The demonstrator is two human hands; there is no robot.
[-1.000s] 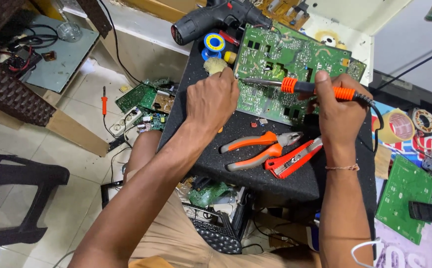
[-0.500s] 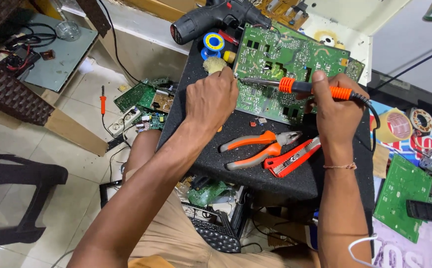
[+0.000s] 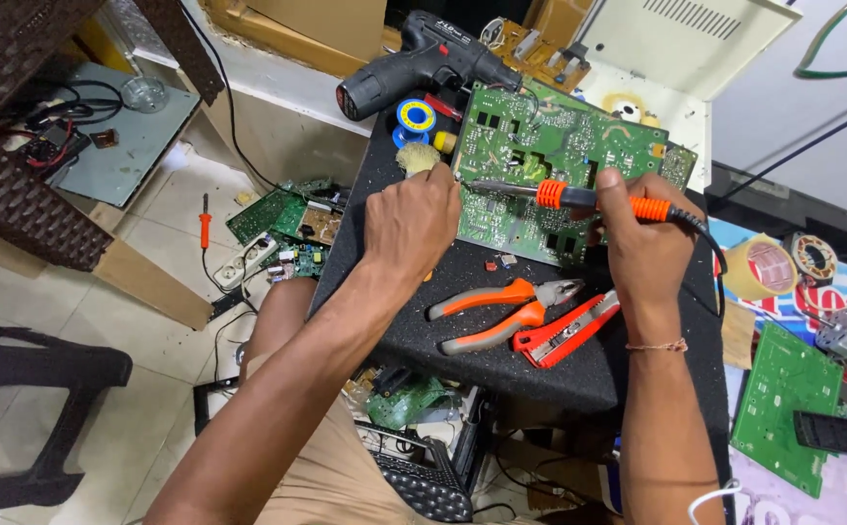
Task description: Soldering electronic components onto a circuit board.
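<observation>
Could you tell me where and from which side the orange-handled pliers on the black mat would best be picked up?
Probably by the two orange handles, from above. The pliers lie flat on the black mat, handles spread and pointing toward the left hand, metal nose toward the right hand. The handles look clear, though the red cutter lies close beside the lower one, so closing down over both handles seems safest.

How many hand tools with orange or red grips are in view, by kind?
Soldering iron, in the right hand: 1
Pliers: 1
Red cutter: 1
Small screwdriver on the floor: 1
Total: 4
</observation>
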